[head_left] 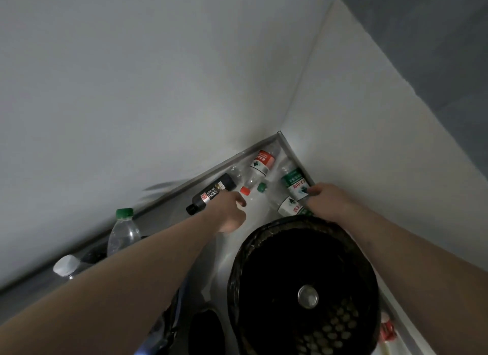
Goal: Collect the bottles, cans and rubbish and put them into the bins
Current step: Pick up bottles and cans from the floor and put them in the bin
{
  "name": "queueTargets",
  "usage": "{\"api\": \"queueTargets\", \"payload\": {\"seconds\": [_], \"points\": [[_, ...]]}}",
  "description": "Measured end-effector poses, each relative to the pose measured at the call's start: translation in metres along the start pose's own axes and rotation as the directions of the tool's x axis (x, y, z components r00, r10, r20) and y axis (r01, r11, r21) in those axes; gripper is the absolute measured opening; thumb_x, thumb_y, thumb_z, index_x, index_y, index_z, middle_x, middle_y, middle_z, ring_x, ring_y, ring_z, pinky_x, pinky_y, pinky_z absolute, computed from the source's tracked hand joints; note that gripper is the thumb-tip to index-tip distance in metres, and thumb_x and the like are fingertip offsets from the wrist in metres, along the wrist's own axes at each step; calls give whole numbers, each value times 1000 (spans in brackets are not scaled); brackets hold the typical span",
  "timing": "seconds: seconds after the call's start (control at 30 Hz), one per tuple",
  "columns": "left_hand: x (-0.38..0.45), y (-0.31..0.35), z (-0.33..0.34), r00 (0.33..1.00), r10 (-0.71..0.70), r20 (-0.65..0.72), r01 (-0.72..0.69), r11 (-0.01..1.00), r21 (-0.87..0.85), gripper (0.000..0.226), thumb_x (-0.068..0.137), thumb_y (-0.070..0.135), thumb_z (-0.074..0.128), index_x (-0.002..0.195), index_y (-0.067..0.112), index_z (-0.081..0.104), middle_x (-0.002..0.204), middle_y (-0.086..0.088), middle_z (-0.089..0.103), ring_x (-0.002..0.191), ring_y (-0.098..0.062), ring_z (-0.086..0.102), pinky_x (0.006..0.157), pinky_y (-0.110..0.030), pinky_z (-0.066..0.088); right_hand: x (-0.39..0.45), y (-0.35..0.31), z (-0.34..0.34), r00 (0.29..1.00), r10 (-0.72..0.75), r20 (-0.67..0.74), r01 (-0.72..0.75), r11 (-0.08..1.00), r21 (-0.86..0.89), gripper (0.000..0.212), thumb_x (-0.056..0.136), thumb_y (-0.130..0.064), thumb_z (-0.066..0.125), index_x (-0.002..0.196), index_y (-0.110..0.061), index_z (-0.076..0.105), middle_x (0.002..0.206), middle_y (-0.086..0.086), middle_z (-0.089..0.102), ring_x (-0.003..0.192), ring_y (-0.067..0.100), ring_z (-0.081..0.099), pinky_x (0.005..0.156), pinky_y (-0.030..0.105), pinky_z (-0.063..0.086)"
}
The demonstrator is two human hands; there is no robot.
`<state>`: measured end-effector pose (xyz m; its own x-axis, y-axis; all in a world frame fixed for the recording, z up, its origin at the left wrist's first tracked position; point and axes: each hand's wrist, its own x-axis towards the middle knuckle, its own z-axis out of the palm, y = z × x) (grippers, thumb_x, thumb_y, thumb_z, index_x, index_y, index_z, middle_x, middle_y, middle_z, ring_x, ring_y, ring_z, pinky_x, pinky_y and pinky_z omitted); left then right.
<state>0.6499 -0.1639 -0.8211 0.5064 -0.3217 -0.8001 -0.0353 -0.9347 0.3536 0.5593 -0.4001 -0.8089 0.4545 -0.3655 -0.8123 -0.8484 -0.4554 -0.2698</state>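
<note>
- Progress: we judge the task to be at an early stage. The black mesh bin (303,288) shows one item at its bottom, apparently a can (308,296) seen end-on; we see nothing else inside.
- Remaining in the corner of the floor (260,204): a dark bottle (211,193), a red-label bottle (260,167), a green-label bottle (293,183) and a further white-and-green labelled bottle (291,208), all lying down.
- The left hand (229,213) reaches to the dark bottle; its fingers are curled, but we cannot tell whether they grip it.
- The right hand (323,196) holds the green-label bottle, fingers wrapped at its lower end.
- At left, a green-capped bottle (123,231) stands upright; a white-capped one (66,266) lies near it.
- A red item (386,331) lies right of the bin, too blurred to identify.
- Obstruction: the bin stands close before the corner, so both arms reach past its rim.
</note>
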Motion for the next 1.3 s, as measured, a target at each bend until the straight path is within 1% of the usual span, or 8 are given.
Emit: {"api": "queueTargets", "payload": {"seconds": [0.3,0.47,0.7,0.8,0.9,1.07,1.17,1.3], "points": [[93,13,43,996,35,88,-57,965,257,69,92,19,62,154,37,36,166,-8,2,140,-41,42,112,-49,44,103,-19,48,940,-45,338,217,844,-491,101,67,-42,90,153,-31,39,152,3,49,128,25,56,106,37,50],[122,-2,54,993,72,98,-99,947,307,63,90,16,65,149,29,45,158,-9,17,134,-39,47,107,-47,48,138,-26,69,885,126,448,173,806,-567,110,70,-35,92,157,-31,25,133,10,62,84,25,76,84,45,62],[108,-14,54,987,139,76,-154,951,267,62,91,18,64,149,28,45,149,-14,36,129,-36,50,106,-47,48,146,-21,83,884,245,397,126,695,-708,78,77,-42,85,140,-11,51,128,6,67,85,19,77,86,41,62],[80,-7,38,981,188,52,-195,962,192,57,94,21,62,147,29,45,146,-13,43,125,-34,55,105,-43,49,118,-33,59,884,256,391,118,687,-717,81,64,-39,90,135,-13,59,126,7,69,88,19,74,86,35,61],[28,1,12,957,285,-55,-276,951,140,49,91,18,60,139,24,47,135,-14,53,116,-32,59,94,-33,49,68,-47,26,964,19,266,173,716,-676,90,46,-44,93,127,-17,65,122,6,70,98,24,72,87,40,61],[-80,1,-54,864,450,-228,-421,892,165,40,87,15,60,125,26,53,110,-4,57,97,-26,59,79,-28,44,-60,-65,-14,964,-267,-17,189,725,-662,73,61,-39,88,128,-25,64,123,3,68,110,25,64,87,30,52],[-152,-17,-91,729,581,-362,-533,814,232,34,88,19,62,119,28,51,101,-5,58,85,-24,57,74,-26,40,-132,-60,-29,853,-419,-311,216,826,-521,79,65,-32,89,137,-22,58,135,9,60,120,32,58,96,37,49],[-275,-62,-124,492,662,-565,-653,710,264,24,96,18,61,118,17,54,78,14,51,67,-4,48,64,-17,36,-235,-66,0,660,-431,-615,414,892,-181,74,67,-32,85,134,-21,58,128,6,58,111,28,60,90,35,46]]}}
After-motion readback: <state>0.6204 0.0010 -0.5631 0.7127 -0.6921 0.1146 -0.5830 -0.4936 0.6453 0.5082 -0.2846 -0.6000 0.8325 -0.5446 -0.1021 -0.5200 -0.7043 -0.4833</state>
